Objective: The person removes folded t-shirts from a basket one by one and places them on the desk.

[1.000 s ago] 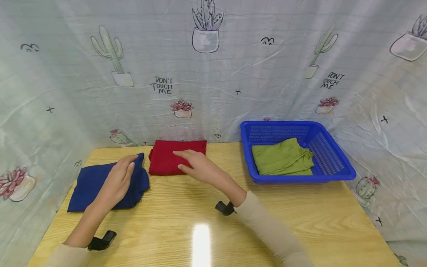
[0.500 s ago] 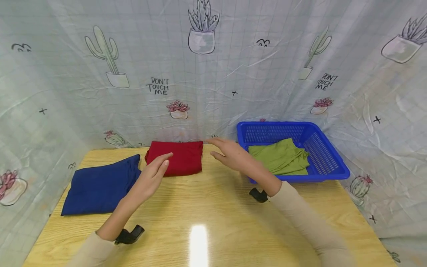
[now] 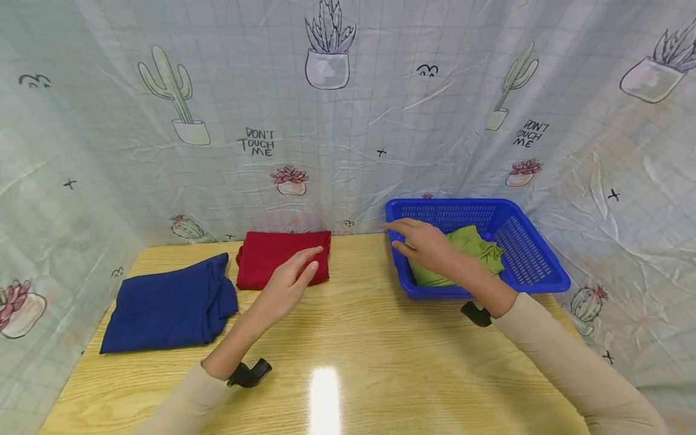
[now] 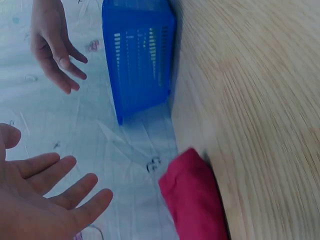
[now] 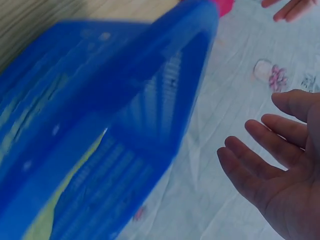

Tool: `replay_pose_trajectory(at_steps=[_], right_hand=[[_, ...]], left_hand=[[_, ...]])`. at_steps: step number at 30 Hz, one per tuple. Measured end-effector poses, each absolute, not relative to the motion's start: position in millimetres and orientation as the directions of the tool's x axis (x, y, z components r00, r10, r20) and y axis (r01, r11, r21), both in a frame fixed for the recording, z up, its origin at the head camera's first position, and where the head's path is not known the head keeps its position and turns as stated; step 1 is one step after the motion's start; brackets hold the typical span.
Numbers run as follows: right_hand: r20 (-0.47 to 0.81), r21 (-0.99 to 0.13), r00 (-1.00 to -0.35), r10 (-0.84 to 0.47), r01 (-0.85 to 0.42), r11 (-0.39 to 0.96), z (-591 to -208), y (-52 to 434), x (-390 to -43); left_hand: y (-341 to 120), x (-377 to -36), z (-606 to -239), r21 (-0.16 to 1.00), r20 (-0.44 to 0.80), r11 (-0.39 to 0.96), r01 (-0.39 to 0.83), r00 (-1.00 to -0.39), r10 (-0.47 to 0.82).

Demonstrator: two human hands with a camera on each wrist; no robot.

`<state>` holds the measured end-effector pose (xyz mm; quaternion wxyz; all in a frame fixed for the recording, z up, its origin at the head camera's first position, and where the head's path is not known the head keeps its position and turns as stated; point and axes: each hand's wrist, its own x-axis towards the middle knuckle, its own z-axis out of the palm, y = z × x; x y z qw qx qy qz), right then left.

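Observation:
My left hand [image 3: 283, 289] hovers in front of the folded red cloth [image 3: 261, 260], partly covering it in the head view. Its fingers are spread and hold nothing in the left wrist view. Over the left side of the blue basket [image 3: 544, 257] hangs my right hand [image 3: 426, 244], its fingers loosely extended and nothing between them. In the basket lies a green cloth [image 3: 478, 244], partly hidden by the right hand and forearm. A folded blue cloth [image 3: 163, 305] lies on the left of the table, apart from both hands.
The wooden table [image 3: 375, 356] backs onto a curtain [image 3: 359, 121] printed with cacti, which also hangs along both sides. A bright light reflection [image 3: 324, 399] shows near the table's front.
Both hands have moved to the right: the left from over the blue cloth to the red cloth, the right from over the red cloth to the basket. The cloths stay in place.

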<state>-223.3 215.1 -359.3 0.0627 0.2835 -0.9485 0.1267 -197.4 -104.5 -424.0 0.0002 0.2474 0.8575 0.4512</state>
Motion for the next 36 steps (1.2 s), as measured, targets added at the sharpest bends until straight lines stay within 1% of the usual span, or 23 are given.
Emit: replay_pose_trajectory(at_steps=[4,11,17,25,31,36], right_hand=[[0.146,-0.177,-0.847,-0.511,-0.531,0.829,-349.5,236.9,-221.0],[0.100,-0.190,-0.878,-0.468,-0.478,0.857,-330.7,274.9,-219.7],[0.036,-0.200,-0.906,-0.423,-0.421,0.885,-324.7,296.5,-221.1],[0.054,-0.150,-0.908,-0.416,-0.419,0.896,-319.3,315.2,-225.2],[0.052,-0.136,-0.914,-0.403,-0.407,0.903,-317.4,330.7,-233.5],[0.078,-0.142,-0.913,-0.400,-0.408,0.902,-316.0,350.9,-245.6]], left_hand=[[-85.5,-199.0,-422.5,0.778,0.217,0.451,0.438,-0.861,0.461],[-54.4,-199.1,-411.4,0.781,0.255,0.383,0.494,-0.811,0.526],[-30.2,-195.0,-404.8,0.769,0.289,0.343,0.539,-0.773,0.565],[2.9,-191.8,-391.9,0.757,0.304,0.303,0.578,-0.724,0.619],[28.5,-193.9,-381.0,0.725,0.327,0.284,0.627,-0.677,0.659],[46.8,-197.5,-369.8,0.717,0.346,0.266,0.644,-0.660,0.666]])
